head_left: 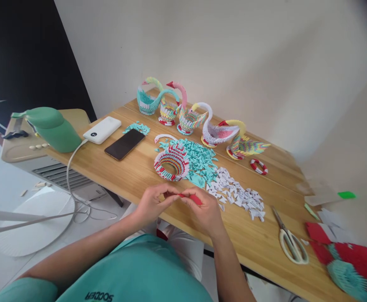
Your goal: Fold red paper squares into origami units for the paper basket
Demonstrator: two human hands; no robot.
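Both hands meet at the table's front edge, fingertips pinched together on a small piece of red paper (pixel 196 199). My left hand (pixel 154 202) has its fingers closed on the paper's left end. My right hand (pixel 205 209) grips the other end, where a red flap shows. Just beyond the hands sits a round basket of folded paper (pixel 171 163) in red, white and other colours. Behind it lies a curved white paper neck (pixel 166 136). A pile of turquoise folded pieces (pixel 199 155) and a pile of white ones (pixel 237 193) spread to the right.
Several paper swans (pixel 219 132) line the back. A red-and-white ring (pixel 258 167), scissors (pixel 292 245) and coloured paper (pixel 356 258) lie right. Left are a phone (pixel 124 144), a white power bank (pixel 102 129) with a cable, and a green jug (pixel 56 130).
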